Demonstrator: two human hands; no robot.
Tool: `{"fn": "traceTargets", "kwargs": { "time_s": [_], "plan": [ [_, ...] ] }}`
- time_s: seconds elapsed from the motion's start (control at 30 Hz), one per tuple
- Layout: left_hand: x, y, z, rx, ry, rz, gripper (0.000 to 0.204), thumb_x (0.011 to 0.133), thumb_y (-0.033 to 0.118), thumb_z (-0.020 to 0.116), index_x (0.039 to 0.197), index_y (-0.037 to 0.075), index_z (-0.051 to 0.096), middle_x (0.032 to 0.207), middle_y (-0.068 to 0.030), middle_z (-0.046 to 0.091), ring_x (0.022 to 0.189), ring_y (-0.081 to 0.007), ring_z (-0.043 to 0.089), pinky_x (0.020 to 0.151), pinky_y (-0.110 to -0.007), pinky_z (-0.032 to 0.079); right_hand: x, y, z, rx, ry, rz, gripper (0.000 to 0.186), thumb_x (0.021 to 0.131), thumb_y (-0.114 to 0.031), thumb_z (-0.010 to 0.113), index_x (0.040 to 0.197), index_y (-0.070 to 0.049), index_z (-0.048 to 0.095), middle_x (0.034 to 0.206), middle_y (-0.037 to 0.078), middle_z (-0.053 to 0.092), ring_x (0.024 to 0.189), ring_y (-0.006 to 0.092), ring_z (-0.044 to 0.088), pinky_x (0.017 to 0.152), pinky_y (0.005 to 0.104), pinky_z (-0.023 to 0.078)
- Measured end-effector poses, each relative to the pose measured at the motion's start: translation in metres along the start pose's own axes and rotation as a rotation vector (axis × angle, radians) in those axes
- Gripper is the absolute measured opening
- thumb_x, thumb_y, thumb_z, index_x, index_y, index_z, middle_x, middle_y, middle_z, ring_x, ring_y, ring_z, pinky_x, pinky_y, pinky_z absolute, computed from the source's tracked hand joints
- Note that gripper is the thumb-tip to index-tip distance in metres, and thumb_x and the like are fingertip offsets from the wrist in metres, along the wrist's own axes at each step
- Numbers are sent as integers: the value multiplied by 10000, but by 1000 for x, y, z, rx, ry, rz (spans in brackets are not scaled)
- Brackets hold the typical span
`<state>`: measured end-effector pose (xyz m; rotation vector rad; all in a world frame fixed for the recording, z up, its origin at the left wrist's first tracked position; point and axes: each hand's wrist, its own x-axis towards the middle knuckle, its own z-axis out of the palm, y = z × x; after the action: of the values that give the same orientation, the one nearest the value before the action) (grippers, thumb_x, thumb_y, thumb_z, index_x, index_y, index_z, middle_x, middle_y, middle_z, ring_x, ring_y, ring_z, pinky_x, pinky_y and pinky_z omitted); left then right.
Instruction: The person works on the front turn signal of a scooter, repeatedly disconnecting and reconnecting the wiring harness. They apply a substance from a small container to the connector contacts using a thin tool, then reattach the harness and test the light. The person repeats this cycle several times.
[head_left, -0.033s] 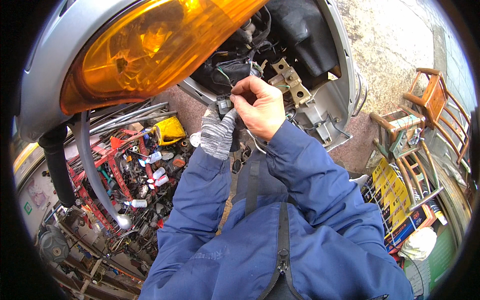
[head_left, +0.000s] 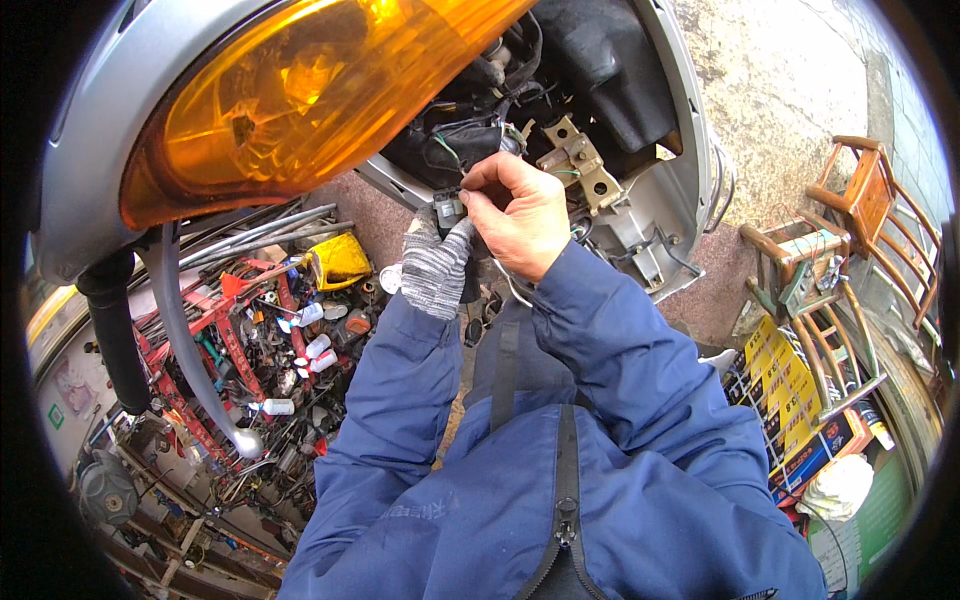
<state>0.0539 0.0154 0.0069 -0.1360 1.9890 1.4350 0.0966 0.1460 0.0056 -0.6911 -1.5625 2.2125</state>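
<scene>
While an amber lamp [head_left: 320,110] dominates upper left, bare right hand [head_left: 520,215] near centre, thumb and forefinger close together, any hold indeterminable, gloved left hand [head_left: 437,268] gripping small dark block [head_left: 447,209], block just beside right thumb.

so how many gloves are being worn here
1: a striped grey-and-black knit glove on the left hand, partly hidden by the small dark plastic block it holds. The right hand is bare.
</scene>
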Motion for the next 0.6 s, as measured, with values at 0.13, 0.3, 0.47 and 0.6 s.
{"fn": "traceTargets", "kwargs": {
  "time_s": [0.13,0.3,0.47,0.6],
  "plan": [
    [1,-2,-2,25,-9,5,255,858,68,639,1094,14,558,952,-79,643,834,-133,608,732,-276,512,1,-2,-1,-127,-15,-82,103,694,24,645,779,-30,625,725,108,623,666,221,628,607,305,491],
    [2,-4,-2,38,-14,64,264,855,83,646,1096,17,560,967,-81,639,844,-135,605,743,-279,510,1,-10,-6,-221,-29,-168,109,697,24,642,790,-30,625,729,114,615,672,251,626,616,318,496],
    [2,2,0,83,-6,44,259,854,65,644,1094,21,560,957,-76,639,833,-128,603,731,-274,513,2,-5,-9,-231,-24,-181,123,710,25,626,822,-26,627,752,109,624,666,227,622,616,307,494],
    [-6,15,9,-102,-43,-21,206,872,52,618,1069,29,563,916,-72,639,757,-125,614,645,-267,525,4,1,-13,93,-55,114,119,780,34,616,894,-2,617,776,38,618,678,92,565,601,228,451]
  ]
}}
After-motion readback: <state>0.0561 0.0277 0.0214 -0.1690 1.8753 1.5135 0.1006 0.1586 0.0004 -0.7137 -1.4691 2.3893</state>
